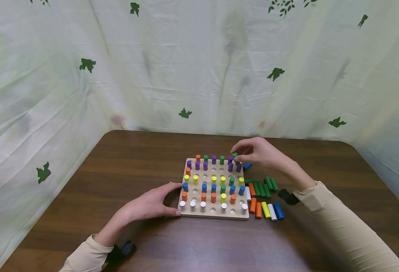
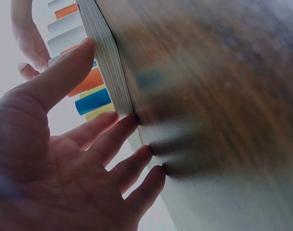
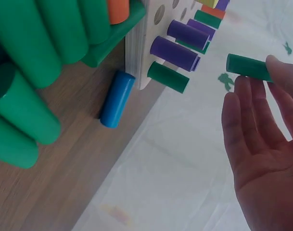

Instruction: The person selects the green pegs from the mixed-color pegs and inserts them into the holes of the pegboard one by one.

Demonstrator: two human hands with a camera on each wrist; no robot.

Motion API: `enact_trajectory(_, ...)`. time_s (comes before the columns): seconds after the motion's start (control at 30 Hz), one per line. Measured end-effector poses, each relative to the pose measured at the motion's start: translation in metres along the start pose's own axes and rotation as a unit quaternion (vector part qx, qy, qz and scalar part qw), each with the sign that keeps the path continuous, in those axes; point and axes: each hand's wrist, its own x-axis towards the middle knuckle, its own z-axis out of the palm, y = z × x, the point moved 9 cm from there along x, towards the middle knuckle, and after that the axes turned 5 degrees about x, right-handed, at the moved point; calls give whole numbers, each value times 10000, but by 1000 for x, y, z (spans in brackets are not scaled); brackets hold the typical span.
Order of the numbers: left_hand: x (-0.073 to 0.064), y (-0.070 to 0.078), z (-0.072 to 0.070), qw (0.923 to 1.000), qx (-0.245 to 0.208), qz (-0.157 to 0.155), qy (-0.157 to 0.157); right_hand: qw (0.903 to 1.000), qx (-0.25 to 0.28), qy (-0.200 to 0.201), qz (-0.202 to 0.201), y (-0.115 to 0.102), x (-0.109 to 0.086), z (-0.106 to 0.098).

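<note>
A wooden pegboard (image 1: 213, 217) stands on the table, its rows partly filled with coloured pegs. My right hand (image 1: 258, 153) is over the board's back right corner. Between thumb and fingertips it pinches a green peg (image 3: 249, 66), held apart from the board. Another green peg (image 3: 168, 77) stands in the corner hole, beside purple pegs (image 3: 175, 53). My left hand (image 1: 148, 204) rests against the board's left side, thumb near the front corner. In the left wrist view its fingers (image 2: 120, 139) are spread and touch the board's edge (image 2: 110, 57).
Right of the board lie loose pegs: several green ones (image 1: 262, 190), orange ones (image 1: 253, 205), a yellow one (image 1: 265, 210), white ones (image 1: 272, 212) and a blue one (image 1: 279, 211). Another blue peg (image 3: 117, 99) lies by the back right corner. A pale curtain (image 1: 202, 68) hangs behind the table.
</note>
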Motion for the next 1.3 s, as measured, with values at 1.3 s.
enact_trajectory(1.3,0,-2,1,9999,28,-99,-17,9968,-277,-647,-387,-12,41,47)
